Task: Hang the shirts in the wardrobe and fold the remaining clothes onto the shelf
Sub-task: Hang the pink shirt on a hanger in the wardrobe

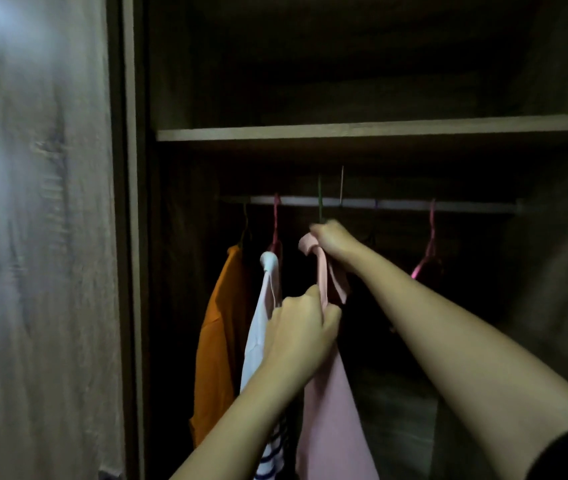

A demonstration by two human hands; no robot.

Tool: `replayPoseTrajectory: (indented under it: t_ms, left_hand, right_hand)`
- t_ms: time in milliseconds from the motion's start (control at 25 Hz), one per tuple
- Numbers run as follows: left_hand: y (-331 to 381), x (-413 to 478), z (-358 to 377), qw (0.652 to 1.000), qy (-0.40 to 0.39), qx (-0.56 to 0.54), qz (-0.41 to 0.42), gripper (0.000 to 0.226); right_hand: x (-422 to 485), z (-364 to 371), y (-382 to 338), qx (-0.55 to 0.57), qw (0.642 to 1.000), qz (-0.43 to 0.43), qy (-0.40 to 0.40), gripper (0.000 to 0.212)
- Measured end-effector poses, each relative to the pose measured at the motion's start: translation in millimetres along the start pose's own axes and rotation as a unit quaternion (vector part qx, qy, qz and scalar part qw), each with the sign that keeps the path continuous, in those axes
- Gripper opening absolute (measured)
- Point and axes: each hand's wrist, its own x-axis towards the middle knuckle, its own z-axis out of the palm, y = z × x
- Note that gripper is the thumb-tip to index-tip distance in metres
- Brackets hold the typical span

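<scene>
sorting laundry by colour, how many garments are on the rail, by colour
orange shirt: 1
white garment with navy stripes low down: 1
pink shirt, held by left hand and right hand: 1
total: 3

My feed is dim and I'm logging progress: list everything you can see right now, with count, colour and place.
wardrobe door: one, grey-brown wood grain, left, blurred.
shelf: one, brown wood, above the rail; nothing visible on it.
rail: one, pale, under the shelf.
orange shirt: one, hung farthest left.
white shirt: one, white with dark stripes low down, on a pink hanger beside the orange one.
pink shirt: one, pale pink, centre, on a green hanger hook.
empty hanger: one, pink, right end of the rail.
left hand: gripping the pink shirt's fabric.
right hand: holding the pink shirt's collar at the hanger.
</scene>
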Motion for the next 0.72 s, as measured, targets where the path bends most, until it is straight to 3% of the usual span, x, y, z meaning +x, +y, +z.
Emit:
replayPoseTrajectory:
  t_ms: [120, 360, 520, 640, 720]
  left_hand:
    - [-6.1, 22.9, 10.9, 1.000, 0.005, 0.020, -0.021, 0.019]
    - [-14.1, 37.9, 29.8, 0.997, -0.032, 0.033, -0.055, 0.017]
    - [-14.0, 26.0, 36.3, 0.996, -0.044, 0.048, -0.066, 0.029]
    - [-18.6, 21.1, 25.2, 0.996, -0.050, 0.033, -0.064, 0.067]
    - [-25.2, 15.9, 11.8, 0.999, -0.011, -0.002, -0.053, 0.072]
  right_hand:
    - [25.9, 1.0, 9.3, -0.069, 0.993, 0.015, -0.096, 0.035]
    - [41.6, -1.6, 18.8, -0.140, 0.975, 0.098, -0.145, 0.040]
    - [42.0, -2.4, 15.1, -0.233, 0.949, 0.081, -0.196, 0.036]
    - [24.8, -5.8, -3.9, -0.321, 0.940, 0.039, -0.106, 0.032]
    - [13.2, -5.6, -15.0, -0.323, 0.946, -0.038, 0.007, 0.031]
